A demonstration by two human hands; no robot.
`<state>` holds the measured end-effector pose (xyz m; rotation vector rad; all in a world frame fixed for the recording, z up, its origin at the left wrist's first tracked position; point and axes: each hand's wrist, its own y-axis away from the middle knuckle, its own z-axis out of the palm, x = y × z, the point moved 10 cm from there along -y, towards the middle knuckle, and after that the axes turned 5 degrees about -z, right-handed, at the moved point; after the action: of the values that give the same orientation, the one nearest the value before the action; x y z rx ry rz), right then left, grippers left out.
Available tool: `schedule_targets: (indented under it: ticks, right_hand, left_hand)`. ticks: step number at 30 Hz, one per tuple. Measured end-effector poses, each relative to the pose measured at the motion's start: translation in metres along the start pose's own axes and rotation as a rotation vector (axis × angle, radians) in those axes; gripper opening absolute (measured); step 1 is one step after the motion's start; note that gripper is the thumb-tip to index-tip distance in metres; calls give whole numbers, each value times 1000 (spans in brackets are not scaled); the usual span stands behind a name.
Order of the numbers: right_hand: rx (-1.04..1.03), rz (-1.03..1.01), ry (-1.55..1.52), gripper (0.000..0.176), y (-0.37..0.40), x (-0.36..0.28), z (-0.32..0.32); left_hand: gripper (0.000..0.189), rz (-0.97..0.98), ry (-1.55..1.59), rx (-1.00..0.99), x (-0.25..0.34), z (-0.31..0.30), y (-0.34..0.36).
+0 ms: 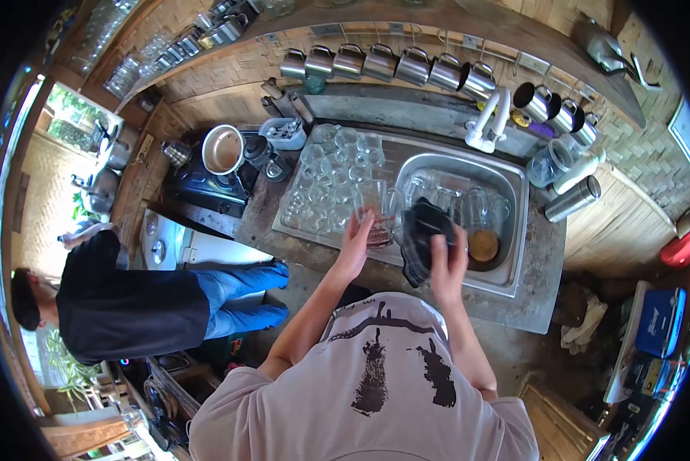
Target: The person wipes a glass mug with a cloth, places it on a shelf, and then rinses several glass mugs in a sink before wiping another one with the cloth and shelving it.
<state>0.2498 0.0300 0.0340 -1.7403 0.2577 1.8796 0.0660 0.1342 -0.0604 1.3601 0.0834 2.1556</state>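
Note:
A clear glass mug (371, 201) is upright in my left hand (355, 244), whose fingers wrap round its lower part. My right hand (448, 260) grips a dark cloth (422, 237) just right of the mug, over the near left edge of the sink. In the metal sink (519, 223) several glass mugs (475, 206) lie beside a round brownish item (483, 245). On the drainboard to the left stand several clear glass mugs (325, 173) close together.
Metal mugs (379, 61) hang above the white faucet (489, 121). Left of the drainboard are a stove (199, 192) with a pot (223, 150) and a grinder-like item (266, 157). A person (134, 307) in dark clothes stands at the left. A steel bottle (573, 199) lies right of the sink.

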Motion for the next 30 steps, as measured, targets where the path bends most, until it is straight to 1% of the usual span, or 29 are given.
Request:
schedule_targets:
  ticks: [1,2,3,4,6,7,10,11,14,17,19,20,22,24,25,26,27,28,29,30]
  right_hand:
    - [-154,-131,312,41,0,-13,19]
    - [-252,-331,531,51,2,-31,41]
    - [-278,-410,701,52,8,-34,59]
    - [-307,-495,870,53,13,-35,74]
    - [-300,-502,904,52,8,-38,82]
    - [-295,-504,918,52,5,-40,86]
    - [-317,-548,868,50,-11,-48,96]
    - [-319,-545,867,49,-15,-47,101]
    - [-306,-565,919,51,-17,-37,118]
    - [-349,-581,937,48,5,-41,123]
    - [-396,-579,923,46,18,-43,122]
    - [-382,-593,952,46,16,-48,121]
    - [-346,-612,1015,47,7,-55,120]
    - [-293,-580,984,47,-15,-62,119]
    - [-252,-579,978,47,-25,-69,118]
    - [-215,-576,971,47,-34,-75,116]
    - [-199,-527,931,48,-41,-78,114]
    - [-199,-549,957,48,-39,-79,115]
    - [-203,-570,981,48,-36,-79,118]
    - [-205,-594,1005,48,-32,-79,120]
  left_hand:
    - [41,30,-23,13,-3,2,2]
    - [40,63,-43,25,-8,7,2]
    - [40,102,-61,37,-10,11,3]
    - [40,74,-1,37,-14,15,3]
    - [42,29,117,47,-16,15,5]
    - [45,20,102,49,-17,13,4]
    - [51,136,-68,-32,-3,13,6]
    - [53,127,-58,42,-3,9,7]
    - [56,219,-40,5,6,3,-9]
    - [51,52,236,-64,20,11,-8]
    - [52,128,115,32,44,18,2]
    - [52,159,53,77,50,19,6]
    - [57,189,-15,23,38,21,5]
    - [66,234,-93,-40,30,24,-1]
    - [70,161,-31,-83,20,26,-6]
    - [65,155,-3,-80,17,25,-13]
    - [62,145,27,-74,16,26,-15]
    - [59,134,60,-66,14,26,-17]
    - [67,130,-23,0,10,15,-24]
    - [65,171,-63,-27,17,17,-21]
